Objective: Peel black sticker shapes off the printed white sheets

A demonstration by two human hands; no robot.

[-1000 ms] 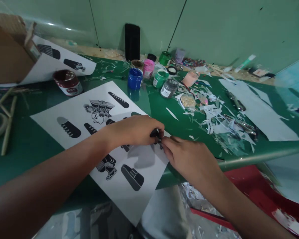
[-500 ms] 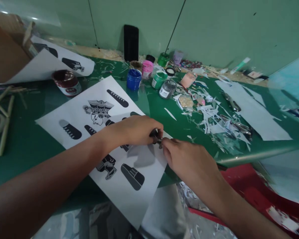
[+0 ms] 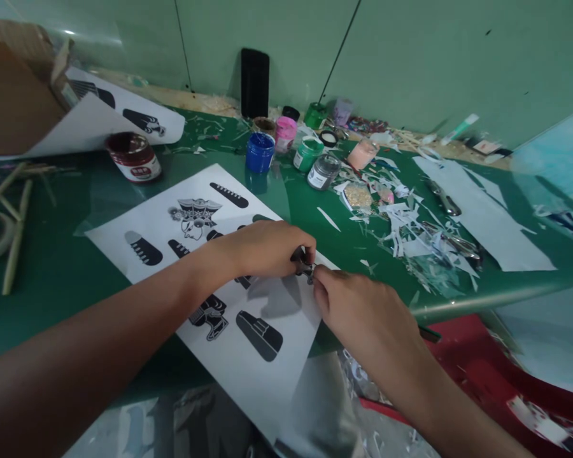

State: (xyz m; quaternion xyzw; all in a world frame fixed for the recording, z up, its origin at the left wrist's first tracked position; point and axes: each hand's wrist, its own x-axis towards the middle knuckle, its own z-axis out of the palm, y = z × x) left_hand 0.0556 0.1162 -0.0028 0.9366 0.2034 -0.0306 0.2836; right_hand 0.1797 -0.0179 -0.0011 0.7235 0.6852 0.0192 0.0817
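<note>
A white printed sheet (image 3: 172, 219) with black figure shapes lies on the green table (image 3: 52, 267). My left hand (image 3: 262, 248) rests on the sheet's right part, fingers pinched on a small dark piece (image 3: 305, 267). My right hand (image 3: 363, 312) meets it from the right, fingertips pinched on the same small piece. I cannot make out what the piece is. Both hands sit near the table's front edge.
Several paint pots stand at the back, among them a blue pot (image 3: 260, 151), a green pot (image 3: 308, 153) and a dark red pot (image 3: 134, 156). Paper scraps and scissors (image 3: 453, 242) litter the right. A black phone (image 3: 254, 83) leans on the wall. A cardboard box (image 3: 14, 95) and sticks (image 3: 14, 235) are left.
The view shifted slightly, so the sheet sits a little lower and to the right in the picture. Both hands stay pinched together on the small piece.
</note>
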